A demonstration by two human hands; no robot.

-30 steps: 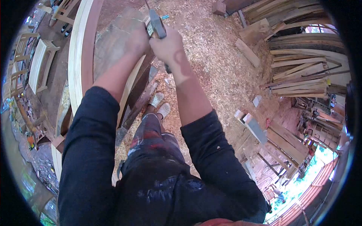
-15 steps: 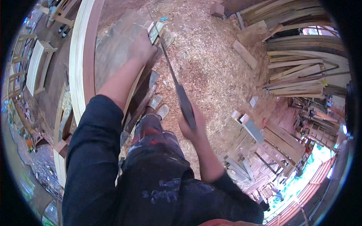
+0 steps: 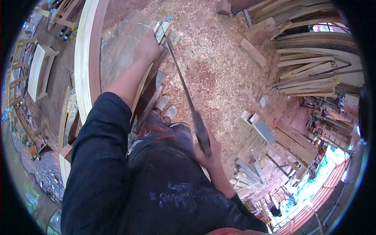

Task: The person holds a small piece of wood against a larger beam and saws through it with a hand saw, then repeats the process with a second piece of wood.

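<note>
Handsaw (image 3: pixel 184 88) in right hand (image 3: pixel 207 150) meets wood strip (image 3: pixel 162 31) held by left hand (image 3: pixel 148 47).

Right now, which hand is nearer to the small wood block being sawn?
Left. The left hand holds the wood block itself; the right hand is well back by the body, gripping the saw by its handle.

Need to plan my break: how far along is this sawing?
Done: the small block lies on the plank, and shavings cover the floor. In hand: the left hand grips the block, and the right hand holds the saw, its tip at the block. Left: the block looks in one piece; cut depth cannot be seen.
</note>
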